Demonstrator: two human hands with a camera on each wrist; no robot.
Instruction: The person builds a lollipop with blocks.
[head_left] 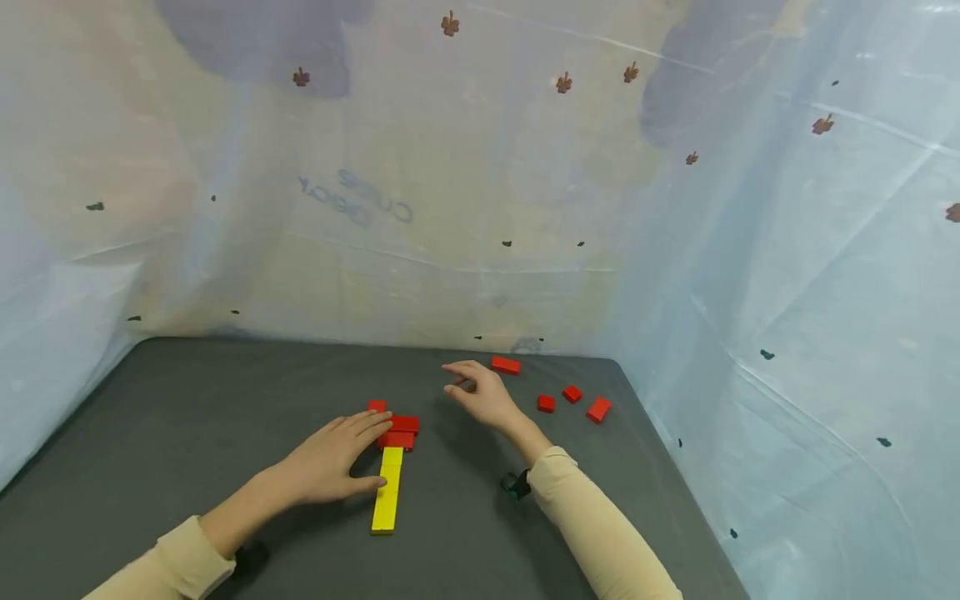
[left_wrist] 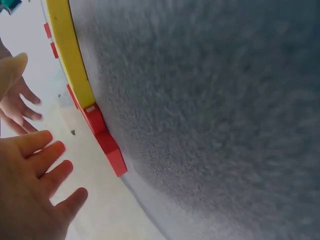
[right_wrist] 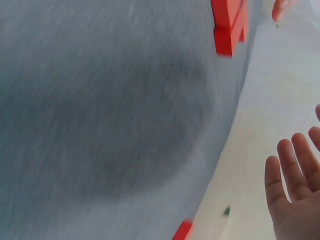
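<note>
On the dark table lies a row of yellow blocks (head_left: pixel 387 504), with a cluster of red blocks (head_left: pixel 403 425) joined to its far end. My left hand (head_left: pixel 326 462) hovers at the left side of this arrangement, fingers spread and fairly straight, partly covering the red cluster in the head view. The left wrist view shows that hand (left_wrist: pixel 32 182) apart from the blocks, holding nothing. To the right of the cluster, my right hand (head_left: pixel 486 400) is raised above the table with loosely bent fingers. Its palm (right_wrist: pixel 300 200) looks empty in the right wrist view.
Several loose red blocks lie at the far right of the table, among them a long one (head_left: pixel 506 365) near the back edge and another (head_left: pixel 598 410) near the right edge. Translucent plastic sheeting (head_left: pixel 450 208) hangs behind the table (head_left: pixel 225 400) and along its sides.
</note>
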